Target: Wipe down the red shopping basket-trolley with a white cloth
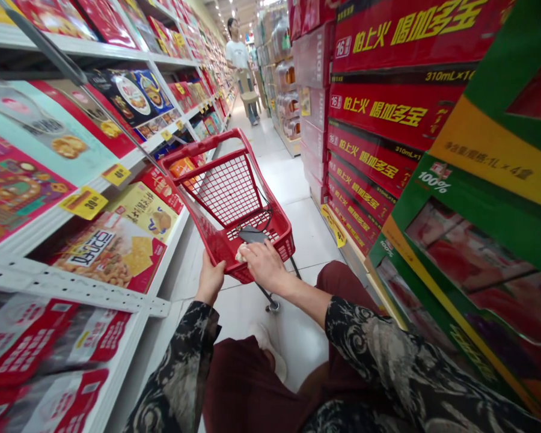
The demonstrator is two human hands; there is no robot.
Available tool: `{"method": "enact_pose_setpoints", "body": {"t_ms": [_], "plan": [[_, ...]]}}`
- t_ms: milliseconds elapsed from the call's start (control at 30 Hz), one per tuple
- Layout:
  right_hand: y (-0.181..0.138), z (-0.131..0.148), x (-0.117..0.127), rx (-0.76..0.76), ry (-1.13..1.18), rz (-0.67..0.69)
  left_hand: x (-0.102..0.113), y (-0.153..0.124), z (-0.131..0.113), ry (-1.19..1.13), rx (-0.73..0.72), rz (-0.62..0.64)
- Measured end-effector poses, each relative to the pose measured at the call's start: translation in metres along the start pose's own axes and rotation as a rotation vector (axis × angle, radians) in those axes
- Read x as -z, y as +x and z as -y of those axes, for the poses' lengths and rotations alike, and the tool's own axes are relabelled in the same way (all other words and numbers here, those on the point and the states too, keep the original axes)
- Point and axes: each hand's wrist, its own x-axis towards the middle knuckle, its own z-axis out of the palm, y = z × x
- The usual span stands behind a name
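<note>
A small red shopping cart (262, 246) stands in the aisle in front of me, with a red mesh panel (225, 189) inside its frame. My left hand (211, 278) is closed on the rim at the cart's near left corner. Over the near edge reaches my right hand (265, 264), its fingers bent around a crumpled white cloth or tissue (241, 252). Just beyond those fingers a flat dark grey device (252, 234) lies in the cart, with a black cable (267, 210) beside it. The fingertips of my right hand are partly hidden.
Shelves of boxed snacks (117, 252) line the left side. Stacked red drink cartons (388, 111) and green juice boxes (469, 252) stand close on the right. White tiled floor (293, 222) runs down the aisle, where a person (238, 57) stands farther off.
</note>
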Motion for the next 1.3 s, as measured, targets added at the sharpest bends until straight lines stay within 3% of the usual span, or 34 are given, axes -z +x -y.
{"method": "enact_pose_setpoints", "body": {"t_ms": [233, 433, 567, 700, 900, 1033, 1100, 1167, 1233, 1300], "plan": [[0.006, -0.026, 0.006, -0.061, 0.001, 0.037, 0.009, 0.013, -0.003, 0.001, 0.038, 0.079], [0.013, -0.017, -0.003, -0.03, -0.008, 0.054, 0.025, 0.029, 0.003, 0.154, 0.064, 0.07], [0.02, -0.013, -0.011, -0.019, -0.017, 0.057, 0.025, 0.016, 0.028, 0.1, 0.02, -0.056], [0.02, -0.014, -0.015, 0.013, -0.022, 0.032, 0.019, -0.001, 0.044, -0.067, 0.006, -0.021], [0.018, -0.019, -0.018, 0.058, -0.042, 0.011, 0.02, 0.002, 0.035, -0.116, -0.119, 0.054], [0.017, -0.016, -0.015, 0.064, 0.004, 0.0, 0.018, -0.004, 0.032, -0.103, -0.127, 0.067], [0.013, -0.007, -0.016, 0.151, 0.025, -0.062, 0.016, -0.011, 0.036, -0.08, -0.074, 0.07], [0.008, 0.004, -0.022, 0.33, 0.011, -0.099, 0.016, -0.019, 0.045, -0.036, 0.034, 0.052], [0.006, 0.012, -0.032, 0.519, -0.028, -0.065, 0.018, -0.028, 0.057, 0.021, 0.157, 0.017], [0.009, 0.014, -0.044, 0.614, -0.071, -0.015, 0.02, -0.037, 0.068, 0.069, 0.235, -0.009]]}}
